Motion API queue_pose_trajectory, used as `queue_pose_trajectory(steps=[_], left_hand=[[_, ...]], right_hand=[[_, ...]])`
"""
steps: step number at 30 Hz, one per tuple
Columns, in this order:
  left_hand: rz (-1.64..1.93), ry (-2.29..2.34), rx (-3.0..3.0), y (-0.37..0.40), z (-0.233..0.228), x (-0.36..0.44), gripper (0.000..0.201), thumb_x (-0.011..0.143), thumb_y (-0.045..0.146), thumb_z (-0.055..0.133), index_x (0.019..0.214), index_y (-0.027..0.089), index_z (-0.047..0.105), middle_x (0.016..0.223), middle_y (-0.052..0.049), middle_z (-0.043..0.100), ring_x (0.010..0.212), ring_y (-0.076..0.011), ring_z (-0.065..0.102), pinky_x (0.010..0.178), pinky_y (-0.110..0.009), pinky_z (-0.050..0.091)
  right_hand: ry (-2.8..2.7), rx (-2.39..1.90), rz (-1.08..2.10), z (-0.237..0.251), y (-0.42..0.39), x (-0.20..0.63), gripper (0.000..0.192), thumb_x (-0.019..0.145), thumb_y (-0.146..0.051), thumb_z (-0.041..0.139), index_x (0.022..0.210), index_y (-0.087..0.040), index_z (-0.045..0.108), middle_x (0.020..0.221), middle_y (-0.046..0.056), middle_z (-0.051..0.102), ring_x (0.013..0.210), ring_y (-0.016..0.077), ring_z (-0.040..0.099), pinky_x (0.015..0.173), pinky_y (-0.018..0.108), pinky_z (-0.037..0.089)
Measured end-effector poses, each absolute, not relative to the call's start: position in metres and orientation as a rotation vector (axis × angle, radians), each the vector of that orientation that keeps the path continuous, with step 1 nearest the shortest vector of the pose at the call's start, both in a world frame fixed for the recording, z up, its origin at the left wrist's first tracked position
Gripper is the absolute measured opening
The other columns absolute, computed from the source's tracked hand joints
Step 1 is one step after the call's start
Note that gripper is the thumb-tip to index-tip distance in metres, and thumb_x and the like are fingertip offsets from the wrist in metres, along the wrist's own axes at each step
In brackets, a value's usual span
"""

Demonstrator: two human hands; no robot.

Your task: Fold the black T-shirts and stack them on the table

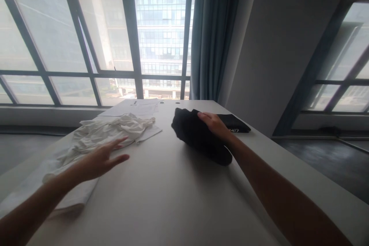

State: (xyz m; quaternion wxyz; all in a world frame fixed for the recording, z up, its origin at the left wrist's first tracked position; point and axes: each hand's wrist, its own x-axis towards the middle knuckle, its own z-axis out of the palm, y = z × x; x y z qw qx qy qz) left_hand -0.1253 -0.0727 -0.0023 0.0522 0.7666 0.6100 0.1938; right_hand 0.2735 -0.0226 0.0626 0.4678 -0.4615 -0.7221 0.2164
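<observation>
While the right hand grips a bundled black cloth, the left hand hovers open, fingers spread, holding nothing, over a crumpled white cloth. Just beyond the right hand lies a folded black garment; its white print is unreadable.

I see black garment under right hand: soft matt cloth, bunched. White garment by left hand toward desk's left edge: thin crumpled cloth. Desk: smooth, pale, faint sheen. Paper sheets at far edge: flat, matt.
</observation>
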Motion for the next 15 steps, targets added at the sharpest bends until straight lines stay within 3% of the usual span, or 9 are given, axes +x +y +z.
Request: queue_pose_trajectory(steps=[3, 7, 9, 15], left_hand=[[1.023, 1.475, 2.423, -0.083, 0.007, -0.071, 0.084, 0.078, 0.064, 0.064, 0.147, 0.02, 0.045, 0.139, -0.017, 0.059, 0.125, -0.035, 0.058, 0.096, -0.045, 0.051], [1.144, 1.212, 2.459, -0.096, -0.001, -0.054, 0.03, 0.09, 0.042, 0.057, 0.104, 0.02, 0.072, 0.095, -0.008, 0.075, 0.083, -0.0242, 0.071, 0.075, -0.032, 0.056], [1.221, 1.23, 2.466, -0.099, -0.003, -0.064, 0.025, 0.09, 0.036, 0.053, 0.089, 0.02, 0.073, 0.083, -0.006, 0.074, 0.073, -0.0204, 0.069, 0.068, -0.028, 0.055], [2.044, 1.681, 2.215, -0.094, 0.013, -0.105, 0.019, 0.083, 0.038, 0.06, 0.085, 0.02, 0.065, 0.084, -0.003, 0.072, 0.076, -0.0196, 0.065, 0.071, -0.032, 0.052]], right_hand=[[-1.978, -0.789, 0.719, 0.073, -0.041, 0.234, 0.056, 0.087, -0.069, 0.051, 0.07, -0.018, 0.063, 0.063, -0.001, 0.059, 0.059, 0.0142, 0.052, 0.056, 0.026, 0.042], [-2.028, -0.674, 0.66, 0.072, -0.045, 0.215, 0.066, 0.086, -0.078, 0.045, 0.057, -0.019, 0.052, 0.056, -0.003, 0.049, 0.053, 0.0112, 0.044, 0.052, 0.026, 0.038], [-1.93, -0.735, 0.526, 0.068, -0.037, 0.221, 0.066, 0.085, -0.078, 0.045, 0.055, -0.019, 0.048, 0.058, -0.002, 0.048, 0.055, 0.0114, 0.044, 0.054, 0.026, 0.038], [-1.204, -0.909, 0.049, 0.063, 0.001, 0.265, 0.058, 0.091, -0.073, 0.04, 0.057, -0.027, 0.031, 0.054, -0.002, 0.037, 0.055, 0.0171, 0.04, 0.055, 0.032, 0.033]])
